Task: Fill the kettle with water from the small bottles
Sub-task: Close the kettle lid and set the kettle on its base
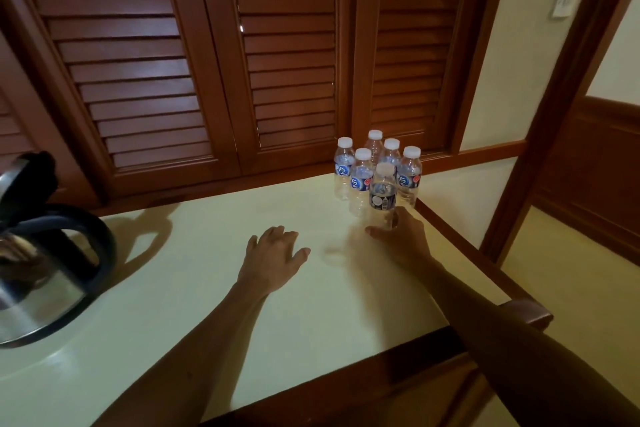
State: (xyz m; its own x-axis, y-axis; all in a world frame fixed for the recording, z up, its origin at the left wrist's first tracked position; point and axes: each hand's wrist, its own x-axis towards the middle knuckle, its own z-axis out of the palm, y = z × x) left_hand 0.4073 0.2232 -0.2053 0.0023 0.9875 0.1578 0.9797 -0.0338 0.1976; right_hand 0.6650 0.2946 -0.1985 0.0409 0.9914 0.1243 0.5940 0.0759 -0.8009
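While L hand (273,255) lies flat on bench (214,315), fingers relaxed, R hand (401,236) grips nearest bottle (382,194) at base.

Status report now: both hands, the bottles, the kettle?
Left hand open, flat on table. Right hand grips nearest bottle at its base. All bottles capped. Kettle far left, path clear.

Cream tabletop (277,315) – louvered wooden doors (277,55) behind – wall switch (566,1) upper right.
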